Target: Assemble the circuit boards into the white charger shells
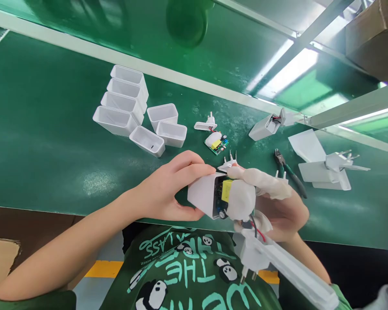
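My left hand [171, 189] grips a white plastic housing [200, 193], thumb below and fingers above, its open end facing right. A circuit board [225, 191] with a yellow part and a white lump sits partly inside that opening. White finger covers are on my right hand [283, 211], which holds the board's outer end; some fingertips are hidden behind it. Red and black wires run from the board to a white plug cover [255, 252] with metal pins, which hangs below my right hand. Just above my fingers lies another pinned plug piece [228, 163].
Several empty white housings [116, 120] stand at the left. Beyond my hands lies a wired circuit board [216, 143] with its plug cover. On the right are a housing with wires [263, 128], cutting pliers [289, 172] and finished-looking plug units [323, 172]. A metal rail [181, 77] crosses behind.
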The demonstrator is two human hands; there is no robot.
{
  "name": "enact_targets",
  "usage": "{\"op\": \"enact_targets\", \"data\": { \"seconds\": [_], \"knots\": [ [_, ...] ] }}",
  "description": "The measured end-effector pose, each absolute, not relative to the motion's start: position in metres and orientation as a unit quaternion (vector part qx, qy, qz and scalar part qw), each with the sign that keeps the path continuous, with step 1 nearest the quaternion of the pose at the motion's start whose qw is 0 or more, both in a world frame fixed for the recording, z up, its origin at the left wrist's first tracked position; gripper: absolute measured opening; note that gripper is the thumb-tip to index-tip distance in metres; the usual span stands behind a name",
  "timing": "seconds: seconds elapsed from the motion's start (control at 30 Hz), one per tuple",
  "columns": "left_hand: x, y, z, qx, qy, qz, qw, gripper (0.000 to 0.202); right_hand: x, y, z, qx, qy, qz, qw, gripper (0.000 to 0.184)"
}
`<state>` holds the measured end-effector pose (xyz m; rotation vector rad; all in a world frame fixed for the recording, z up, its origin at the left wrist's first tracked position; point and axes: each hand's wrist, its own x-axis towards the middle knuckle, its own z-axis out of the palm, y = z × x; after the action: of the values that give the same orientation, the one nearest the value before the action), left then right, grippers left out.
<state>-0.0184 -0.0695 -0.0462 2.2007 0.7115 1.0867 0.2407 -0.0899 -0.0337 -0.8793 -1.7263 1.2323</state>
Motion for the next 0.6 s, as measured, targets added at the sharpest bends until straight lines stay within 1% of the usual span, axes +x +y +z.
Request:
{"op": "enact_targets", "data": {
  "seconds": [0.1, 0.43, 0.6],
  "knots": [
    [-0.0186, -0.0696, -0.0467, 0.826, 0.263, 0.408, 0.286, 0.06, 0.2414, -0.0865, -0.0314, -0.278, -0.743, 0.448, 0.413, 0.094],
    [-0.0183, -0.0702, -0.047, 0.829, 0.258, 0.414, 0.274, 0.057, 0.2421, -0.0845, -0.0324, -0.255, -0.754, 0.44, 0.416, 0.09],
    [-0.0186, -0.0705, -0.048, 0.832, 0.257, 0.412, 0.27, 0.059, 0.244, -0.0841, -0.0329, -0.263, -0.742, 0.473, 0.395, 0.092]
  ]
}}
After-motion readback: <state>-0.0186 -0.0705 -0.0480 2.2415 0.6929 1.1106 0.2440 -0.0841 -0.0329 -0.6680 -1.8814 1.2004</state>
